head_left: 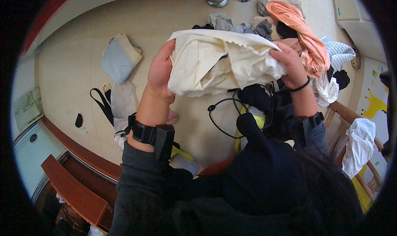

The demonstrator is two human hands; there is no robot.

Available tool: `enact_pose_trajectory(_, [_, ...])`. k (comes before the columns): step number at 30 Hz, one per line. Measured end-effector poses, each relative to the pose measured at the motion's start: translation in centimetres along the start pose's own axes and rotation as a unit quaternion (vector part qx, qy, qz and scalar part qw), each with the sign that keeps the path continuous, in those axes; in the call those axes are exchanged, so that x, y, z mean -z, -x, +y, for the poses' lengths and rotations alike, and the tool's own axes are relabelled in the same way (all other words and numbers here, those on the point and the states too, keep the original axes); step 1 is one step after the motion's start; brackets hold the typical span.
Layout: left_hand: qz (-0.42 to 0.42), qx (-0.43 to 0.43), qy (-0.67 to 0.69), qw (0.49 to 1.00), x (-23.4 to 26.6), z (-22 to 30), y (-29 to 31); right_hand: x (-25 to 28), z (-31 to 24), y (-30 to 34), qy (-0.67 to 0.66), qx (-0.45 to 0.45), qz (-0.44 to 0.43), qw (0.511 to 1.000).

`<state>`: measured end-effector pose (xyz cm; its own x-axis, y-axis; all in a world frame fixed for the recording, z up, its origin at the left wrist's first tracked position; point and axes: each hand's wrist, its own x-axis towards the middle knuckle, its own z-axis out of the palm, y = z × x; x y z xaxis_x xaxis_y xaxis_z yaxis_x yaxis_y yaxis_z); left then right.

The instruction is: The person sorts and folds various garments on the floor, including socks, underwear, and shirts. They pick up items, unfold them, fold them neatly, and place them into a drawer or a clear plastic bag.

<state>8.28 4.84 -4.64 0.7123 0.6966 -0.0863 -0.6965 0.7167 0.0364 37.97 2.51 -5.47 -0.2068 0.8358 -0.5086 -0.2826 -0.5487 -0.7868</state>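
A cream-white piece of cloth (198, 58), bunched and loosely folded, is stretched between my two hands above the floor. My left hand (160, 70) grips its left end, the fingers tucked behind the fabric. At the other end my right hand (292, 64) is closed on the cloth, thumb on top. One edge of the fabric is wavy, and a small dark spot shows among its folds near the middle. Whether it is a garment I cannot tell. Behind it, part of a heap of clothes is hidden.
Folded light-blue and cream cloths (120, 62) lie on the floor at left, above a black strap (102, 106). The heap at upper right includes a peach cloth (295, 33). White cloth (359, 145) hangs on a wooden rail (351, 112). A brown wooden drawer (74, 190) juts out lower left.
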Motion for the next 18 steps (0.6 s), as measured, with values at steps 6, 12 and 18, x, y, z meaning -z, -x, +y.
enact_pose_trajectory(6, [0.019,-0.031,-0.005,0.999,-2.1,-1.4,-0.7,-4.5,-1.2,0.5,0.400,0.291,-0.154,0.855])
enact_pose_trajectory(12, [0.018,-0.033,-0.040,0.999,-3.1,-1.1,-0.7,-7.7,-1.0,-0.1,0.171,0.152,-0.272,0.935])
enact_pose_trajectory(18, [0.090,0.021,-0.044,0.995,-3.4,-0.6,0.5,-8.4,-0.4,-1.4,0.191,0.182,-0.242,0.934])
